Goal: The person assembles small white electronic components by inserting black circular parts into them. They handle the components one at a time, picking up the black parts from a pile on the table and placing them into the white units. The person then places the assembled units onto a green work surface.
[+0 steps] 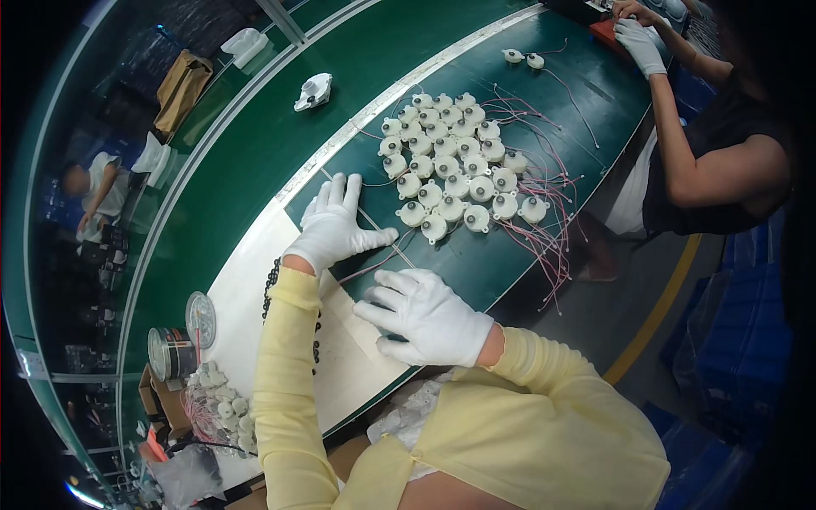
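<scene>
My left hand [344, 225], in a white glove, is palm down at the seam between the green mat and the white tabletop, fingers spread and thumb pointing right. Closer to me, my right hand [433, 319], also gloved, hovers over or rests on the surface with its fingers apart; which of the two I cannot tell. Neither holds anything visible. Just beyond them a tight group of small round white motors [456, 184] with dark centre shafts stands on the green mat [586, 85]. Their thin pink and white wires [552, 246] trail right. One wire runs between my hands.
Two more motors [535, 61] lie apart at the far end. A co-worker's gloved hand [642, 47] works there over a red block. A white part [314, 91] sits on the green belt. Near left are a tin [172, 353], a wired pile of white parts [225, 404] and dark rings [272, 285].
</scene>
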The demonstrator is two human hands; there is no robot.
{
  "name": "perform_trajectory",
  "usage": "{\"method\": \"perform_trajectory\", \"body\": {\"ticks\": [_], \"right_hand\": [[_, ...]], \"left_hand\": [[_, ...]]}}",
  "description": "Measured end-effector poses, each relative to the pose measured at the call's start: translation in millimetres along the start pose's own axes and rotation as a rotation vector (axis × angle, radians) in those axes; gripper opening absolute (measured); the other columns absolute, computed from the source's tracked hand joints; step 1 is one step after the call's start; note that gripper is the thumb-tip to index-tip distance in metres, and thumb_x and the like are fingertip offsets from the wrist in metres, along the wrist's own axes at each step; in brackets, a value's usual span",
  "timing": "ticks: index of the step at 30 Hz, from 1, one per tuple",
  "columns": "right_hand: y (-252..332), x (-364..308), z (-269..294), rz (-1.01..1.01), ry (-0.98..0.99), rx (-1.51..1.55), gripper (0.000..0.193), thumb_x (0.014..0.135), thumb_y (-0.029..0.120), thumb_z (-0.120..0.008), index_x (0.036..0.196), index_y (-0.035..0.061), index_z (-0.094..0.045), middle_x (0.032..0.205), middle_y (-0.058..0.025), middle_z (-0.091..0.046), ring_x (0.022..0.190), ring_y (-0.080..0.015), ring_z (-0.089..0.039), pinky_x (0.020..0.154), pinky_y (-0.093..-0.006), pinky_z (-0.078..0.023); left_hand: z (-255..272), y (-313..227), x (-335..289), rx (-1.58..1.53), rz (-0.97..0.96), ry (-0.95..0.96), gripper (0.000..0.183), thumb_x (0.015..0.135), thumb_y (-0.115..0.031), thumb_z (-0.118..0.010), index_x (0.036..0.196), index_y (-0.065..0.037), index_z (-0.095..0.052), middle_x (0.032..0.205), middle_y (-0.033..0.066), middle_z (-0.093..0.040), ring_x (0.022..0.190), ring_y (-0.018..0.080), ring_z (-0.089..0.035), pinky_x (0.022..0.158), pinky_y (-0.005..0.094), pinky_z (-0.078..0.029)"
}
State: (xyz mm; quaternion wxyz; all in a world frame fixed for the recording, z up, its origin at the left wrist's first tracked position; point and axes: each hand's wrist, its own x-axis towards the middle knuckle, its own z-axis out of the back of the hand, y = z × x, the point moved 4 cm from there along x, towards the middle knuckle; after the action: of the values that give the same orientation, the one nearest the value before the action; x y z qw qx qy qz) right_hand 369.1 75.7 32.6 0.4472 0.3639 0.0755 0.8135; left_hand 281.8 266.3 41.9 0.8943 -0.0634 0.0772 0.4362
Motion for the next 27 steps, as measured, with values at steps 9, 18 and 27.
{"method": "perform_trajectory", "body": {"ticks": [9, 18, 27], "right_hand": [[-11.6, 1.4, 3.4, -0.048, -0.025, -0.038, 0.05, 0.084, 0.036, -0.068, 0.128, 0.0119, -0.064, 0.118, -0.0081, -0.065, 0.124, -0.0319, -0.057, 0.102, -0.0473, -0.045], [-63.0, -4.0, 39.5, -0.008, 0.047, -0.051, 0.046, 0.085, 0.028, -0.068, 0.127, 0.011, -0.065, 0.124, -0.0089, -0.065, 0.124, -0.0316, -0.059, 0.096, -0.0459, -0.048], [-133.3, -17.0, 70.1, 0.107, 0.05, 0.006, 0.035, 0.08, 0.018, -0.07, 0.114, 0.0091, -0.071, 0.118, -0.0117, -0.068, 0.108, -0.0328, -0.065, 0.09, -0.042, -0.053]], "left_hand": [[-3.3, 0.3, 16.9, 0.009, -0.026, -0.008, 0.13, 0.066, -0.08, -0.076, 0.16, -0.003, -0.03, 0.163, 0.0274, -0.029, 0.153, 0.0433, -0.026, 0.123, 0.0492, -0.027], [-1.6, -13.6, 65.5, 0.033, -0.04, 0.025, 0.125, 0.067, -0.072, -0.077, 0.161, -0.006, -0.026, 0.165, 0.0248, -0.027, 0.152, 0.0405, -0.027, 0.122, 0.0508, -0.026], [-11.1, -50.5, 113.7, 0.01, -0.023, -0.021, 0.14, 0.06, -0.089, -0.071, 0.158, 0.001, -0.031, 0.161, 0.023, -0.033, 0.15, 0.0363, -0.03, 0.121, 0.0464, -0.027]]}}
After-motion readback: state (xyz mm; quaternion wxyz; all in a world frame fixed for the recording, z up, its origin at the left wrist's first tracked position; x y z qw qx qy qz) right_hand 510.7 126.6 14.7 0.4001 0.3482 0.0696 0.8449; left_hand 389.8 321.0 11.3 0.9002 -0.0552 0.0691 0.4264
